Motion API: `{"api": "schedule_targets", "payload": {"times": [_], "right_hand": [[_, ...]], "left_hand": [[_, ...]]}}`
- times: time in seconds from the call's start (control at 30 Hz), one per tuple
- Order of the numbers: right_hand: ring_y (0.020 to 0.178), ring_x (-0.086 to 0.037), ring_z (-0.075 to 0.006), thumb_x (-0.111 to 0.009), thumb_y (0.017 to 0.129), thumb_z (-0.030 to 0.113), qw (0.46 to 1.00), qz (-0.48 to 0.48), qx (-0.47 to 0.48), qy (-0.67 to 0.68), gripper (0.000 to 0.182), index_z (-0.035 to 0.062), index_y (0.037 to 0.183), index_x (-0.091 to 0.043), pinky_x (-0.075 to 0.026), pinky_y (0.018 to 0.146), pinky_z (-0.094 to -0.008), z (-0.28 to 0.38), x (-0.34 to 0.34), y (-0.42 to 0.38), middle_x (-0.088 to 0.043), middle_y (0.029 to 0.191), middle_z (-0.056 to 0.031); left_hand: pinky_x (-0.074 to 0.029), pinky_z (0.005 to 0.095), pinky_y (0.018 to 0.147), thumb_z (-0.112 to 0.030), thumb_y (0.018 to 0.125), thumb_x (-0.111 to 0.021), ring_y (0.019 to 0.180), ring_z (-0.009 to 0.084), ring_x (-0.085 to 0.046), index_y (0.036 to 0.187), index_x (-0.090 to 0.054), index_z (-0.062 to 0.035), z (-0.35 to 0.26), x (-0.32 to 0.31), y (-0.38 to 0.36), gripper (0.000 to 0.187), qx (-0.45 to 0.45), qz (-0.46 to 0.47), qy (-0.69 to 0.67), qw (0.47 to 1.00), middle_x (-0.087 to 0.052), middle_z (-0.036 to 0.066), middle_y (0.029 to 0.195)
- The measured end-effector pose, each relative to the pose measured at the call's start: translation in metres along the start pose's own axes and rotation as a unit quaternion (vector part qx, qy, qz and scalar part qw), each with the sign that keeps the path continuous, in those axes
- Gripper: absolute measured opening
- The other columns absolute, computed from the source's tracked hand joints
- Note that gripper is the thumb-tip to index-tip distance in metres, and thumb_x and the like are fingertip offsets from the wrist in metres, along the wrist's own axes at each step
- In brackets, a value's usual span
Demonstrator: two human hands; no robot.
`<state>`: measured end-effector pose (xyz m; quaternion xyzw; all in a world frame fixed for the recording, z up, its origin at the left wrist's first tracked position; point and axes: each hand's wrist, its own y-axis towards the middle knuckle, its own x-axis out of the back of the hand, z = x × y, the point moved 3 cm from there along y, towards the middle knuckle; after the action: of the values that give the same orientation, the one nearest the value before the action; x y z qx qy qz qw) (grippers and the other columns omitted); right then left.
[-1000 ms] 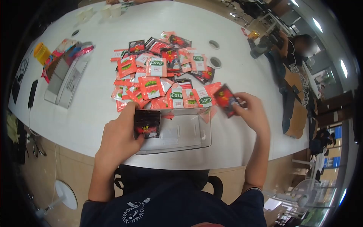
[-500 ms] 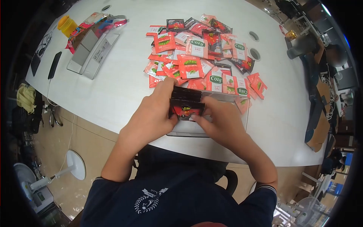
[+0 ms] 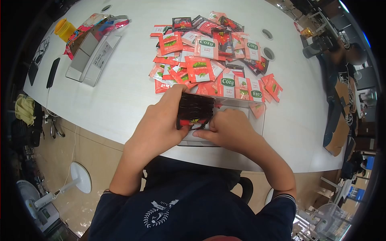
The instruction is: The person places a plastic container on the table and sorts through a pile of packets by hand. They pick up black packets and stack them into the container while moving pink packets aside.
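Note:
A stack of black and red packets [image 3: 196, 108] stands on edge in the left part of a clear plastic box [image 3: 251, 105] near the table's front edge. Wrapped round the stack's left side, my left hand [image 3: 161, 116] grips it, with the thumb at the front. My right hand [image 3: 229, 127] is at the stack's right front side, its fingers curled inside the box and touching the packets; its fingertips are partly hidden. Just behind the box lies a loose pile of pink Cozy packets [image 3: 228, 82] mixed with black and red ones [image 3: 222, 39].
At the left stand a grey-white holder [image 3: 96, 60], a colourful bag [image 3: 94, 22] and a yellow container [image 3: 64, 29]. A black phone [image 3: 52, 72] with a cable lies farther left. Another person [image 3: 356, 54] sits at the right, beside cardboard [image 3: 341, 132].
The black packet held upright at the front now sits against the stack. My right hand has moved slightly down and left, with its fingers more curled. The view has shifted slightly.

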<state>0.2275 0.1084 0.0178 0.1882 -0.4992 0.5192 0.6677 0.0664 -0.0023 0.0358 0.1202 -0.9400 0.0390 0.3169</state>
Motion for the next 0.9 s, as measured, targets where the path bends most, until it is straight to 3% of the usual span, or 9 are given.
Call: {"api": "schedule_targets", "payload": {"times": [0.17, 0.3, 0.37, 0.43, 0.5, 0.6, 0.7, 0.83, 0.9], "right_hand": [[0.051, -0.058, -0.0270, -0.077, 0.093, 0.050, 0.997, 0.064, 0.030, -0.019, 0.058, 0.0028, 0.060, -0.068, -0.046, 0.055, -0.0405, -0.004, 0.045, -0.012, -0.058, 0.053, -0.0095], [0.059, -0.063, -0.0108, -0.079, 0.095, 0.034, 0.967, -0.063, -0.063, 0.238, 0.040, 0.0025, 0.072, -0.074, -0.046, 0.056, -0.0266, -0.045, 0.116, -0.002, -0.065, 0.058, -0.0013], [0.059, -0.065, -0.0123, -0.080, 0.093, 0.035, 0.970, -0.202, -0.090, 0.100, 0.038, -0.0015, 0.087, -0.076, -0.051, 0.057, -0.0275, -0.075, 0.135, 0.027, -0.069, 0.070, -0.0063], [0.083, -0.074, -0.0214, -0.084, 0.088, 0.035, 0.953, -0.284, -0.098, 0.043, 0.049, -0.0035, 0.116, -0.072, -0.059, 0.078, -0.0344, -0.089, 0.133, 0.057, -0.075, 0.102, -0.0169], [0.117, -0.068, -0.0337, -0.087, 0.081, 0.033, 0.918, -0.358, 0.100, -0.141, 0.074, -0.0014, 0.140, -0.059, -0.053, 0.104, -0.0420, -0.136, 0.108, 0.112, -0.066, 0.131, -0.0232], [0.136, -0.054, -0.0412, -0.089, 0.076, 0.029, 0.973, -0.206, 0.088, -0.057, 0.081, -0.0012, 0.143, -0.055, -0.043, 0.116, -0.0442, -0.130, 0.102, 0.142, -0.060, 0.142, -0.0250], [0.125, -0.062, -0.0377, -0.091, 0.074, 0.025, 0.978, -0.199, 0.052, -0.038, 0.077, -0.0023, 0.138, -0.056, -0.049, 0.109, -0.0438, -0.115, 0.117, 0.129, -0.063, 0.134, -0.0238], [0.105, -0.069, -0.0280, -0.085, 0.080, 0.009, 0.971, -0.229, -0.012, 0.065, 0.049, 0.0033, 0.120, -0.057, -0.055, 0.086, -0.0401, -0.113, 0.124, 0.101, -0.067, 0.120, -0.0174], [0.099, -0.071, -0.0271, -0.079, 0.086, 0.004, 0.940, -0.328, 0.091, -0.028, 0.033, 0.0025, 0.112, -0.058, -0.055, 0.084, -0.0374, -0.114, 0.129, 0.078, -0.071, 0.110, -0.0138]], "left_hand": [[-0.056, 0.0429, 0.077, 0.000, 0.077, -0.083, 0.095, 0.0399, -0.074, 0.134, -0.048, -0.0080, 0.001, 0.000, 0.000, 0.068, 0.016, -0.007, 0.010, 1.000, -0.071, 0.020, 0.111], [-0.056, 0.0434, 0.078, -0.001, 0.077, -0.083, 0.096, 0.0415, -0.073, 0.135, -0.048, -0.0073, -0.001, -0.001, 0.000, 0.068, 0.001, -0.013, 0.012, 1.000, -0.071, 0.022, 0.112], [-0.056, 0.0439, 0.079, -0.001, 0.078, -0.083, 0.097, 0.0423, -0.073, 0.135, -0.048, -0.0067, -0.003, -0.001, 0.000, 0.068, 0.003, -0.007, 0.008, 1.000, -0.071, 0.022, 0.113], [-0.056, 0.0446, 0.080, -0.002, 0.078, -0.083, 0.099, 0.0431, -0.072, 0.135, -0.047, -0.0060, -0.006, -0.001, -0.001, 0.068, 0.013, 0.000, 0.010, 1.000, -0.071, 0.023, 0.113], [-0.056, 0.0446, 0.082, -0.002, 0.078, -0.084, 0.102, 0.0434, -0.072, 0.135, -0.047, -0.0056, -0.006, -0.001, -0.002, 0.068, 0.008, -0.002, 0.019, 1.000, -0.070, 0.023, 0.114], [-0.056, 0.0449, 0.084, -0.002, 0.078, -0.084, 0.105, 0.0440, -0.071, 0.135, -0.047, -0.0052, -0.009, 0.001, -0.002, 0.068, 0.012, 0.002, 0.023, 1.000, -0.070, 0.024, 0.116], [-0.056, 0.0462, 0.086, -0.001, 0.078, -0.083, 0.108, 0.0446, -0.070, 0.134, -0.047, -0.0052, -0.008, 0.000, 0.000, 0.067, 0.015, 0.005, 0.014, 1.000, -0.070, 0.023, 0.118], [-0.055, 0.0469, 0.086, -0.001, 0.078, -0.082, 0.107, 0.0454, -0.070, 0.134, -0.047, -0.0050, -0.007, 0.001, -0.001, 0.067, 0.008, 0.008, 0.001, 1.000, -0.070, 0.024, 0.117], [-0.055, 0.0471, 0.086, -0.001, 0.078, -0.082, 0.107, 0.0457, -0.070, 0.135, -0.046, -0.0047, -0.005, 0.001, 0.000, 0.067, -0.003, 0.007, 0.001, 1.000, -0.070, 0.024, 0.116]]}}
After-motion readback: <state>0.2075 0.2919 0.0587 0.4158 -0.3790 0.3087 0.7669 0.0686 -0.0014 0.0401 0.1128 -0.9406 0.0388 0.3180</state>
